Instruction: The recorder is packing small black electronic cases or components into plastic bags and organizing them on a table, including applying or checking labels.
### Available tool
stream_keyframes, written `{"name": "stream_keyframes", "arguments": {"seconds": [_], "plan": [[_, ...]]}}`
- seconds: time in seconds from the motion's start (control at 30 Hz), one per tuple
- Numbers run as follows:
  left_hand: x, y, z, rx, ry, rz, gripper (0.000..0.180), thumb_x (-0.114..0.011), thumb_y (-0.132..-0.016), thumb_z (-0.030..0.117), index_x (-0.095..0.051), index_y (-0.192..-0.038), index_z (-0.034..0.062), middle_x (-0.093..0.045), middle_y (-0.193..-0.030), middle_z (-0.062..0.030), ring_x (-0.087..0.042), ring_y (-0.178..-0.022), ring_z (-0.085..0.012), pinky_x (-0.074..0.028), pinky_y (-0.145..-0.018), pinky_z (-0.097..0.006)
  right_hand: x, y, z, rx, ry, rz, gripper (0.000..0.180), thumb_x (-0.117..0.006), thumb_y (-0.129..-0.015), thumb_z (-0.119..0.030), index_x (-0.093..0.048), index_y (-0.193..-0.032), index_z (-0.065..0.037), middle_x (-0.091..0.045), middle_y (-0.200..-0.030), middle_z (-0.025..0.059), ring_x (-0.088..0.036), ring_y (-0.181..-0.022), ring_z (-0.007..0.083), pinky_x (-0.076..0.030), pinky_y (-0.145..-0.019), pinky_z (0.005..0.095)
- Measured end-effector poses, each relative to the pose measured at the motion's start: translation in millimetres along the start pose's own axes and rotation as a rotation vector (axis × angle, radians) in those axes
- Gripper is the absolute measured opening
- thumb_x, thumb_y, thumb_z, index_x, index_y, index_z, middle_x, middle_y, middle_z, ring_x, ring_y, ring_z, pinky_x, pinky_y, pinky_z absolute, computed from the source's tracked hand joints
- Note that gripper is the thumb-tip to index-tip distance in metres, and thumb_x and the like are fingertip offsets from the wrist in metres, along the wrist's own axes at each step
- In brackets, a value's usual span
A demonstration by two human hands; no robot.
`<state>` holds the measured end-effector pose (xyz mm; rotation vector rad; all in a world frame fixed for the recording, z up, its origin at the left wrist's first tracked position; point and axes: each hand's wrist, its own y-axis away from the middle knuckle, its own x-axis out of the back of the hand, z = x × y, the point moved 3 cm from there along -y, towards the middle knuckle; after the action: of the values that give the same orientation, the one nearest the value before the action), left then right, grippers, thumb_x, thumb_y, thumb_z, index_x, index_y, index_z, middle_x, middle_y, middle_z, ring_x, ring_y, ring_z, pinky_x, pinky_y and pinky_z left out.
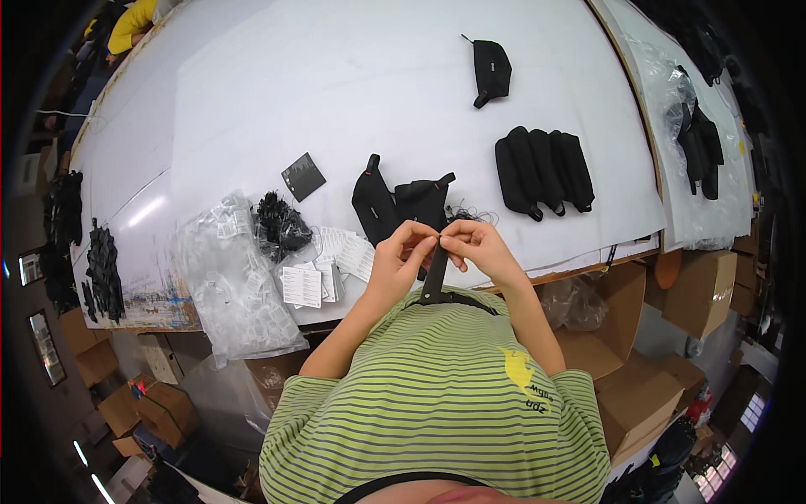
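Note:
My left hand and my right hand meet at the table's near edge, fingertips pinched together. Between them they hold the upper end of a dark narrow strip, which hangs down in front of my striped shirt. Whatever finer detail sits at the fingertips is too small to make out. Just beyond my hands lie two black zip pouches, a left one and a right one, each with a small loop. Thin black cords lie loose beside my right hand.
Left of my hands are white printed cards, a heap of black cords, a dark card and a clear plastic bag. Rightward are several black pouches in a row and a single pouch. Cardboard boxes stand below. A person's yellow sleeve shows far left.

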<state>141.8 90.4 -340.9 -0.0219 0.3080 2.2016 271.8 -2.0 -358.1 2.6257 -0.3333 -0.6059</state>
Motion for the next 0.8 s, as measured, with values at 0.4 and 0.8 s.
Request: {"name": "stream_keyframes", "arguments": {"seconds": [0.4,0.8], "plan": [[56,-114,-55,-0.247,-0.785,0.464,0.023,-0.062,-0.083,0.017,-0.053,-0.094,-0.0005,-0.059,-0.087,-0.0136,-0.058,-0.076,-0.0247,-0.046,-0.070,-0.037,41,-32,-8,-0.020,-0.075,0.176,0.020,-0.058,-0.089,-0.022,-0.060,-0.081,-0.004,-0.055,-0.062,-0.0010,-0.050,-0.053,0.0055,-0.040,-0.050,0.0195],[23,-39,-44,-0.413,-0.671,0.038,0.013,-0.064,-0.072,0.007,-0.060,-0.084,0.0046,-0.058,-0.073,-0.0107,-0.058,-0.075,-0.0280,-0.046,-0.068,-0.036,40,-13,25,0.159,0.273,0.331,0.014,-0.062,-0.085,-0.015,-0.065,-0.087,-0.002,-0.057,-0.063,-0.0018,-0.050,-0.054,0.0039,-0.039,-0.049,0.0177]]}}
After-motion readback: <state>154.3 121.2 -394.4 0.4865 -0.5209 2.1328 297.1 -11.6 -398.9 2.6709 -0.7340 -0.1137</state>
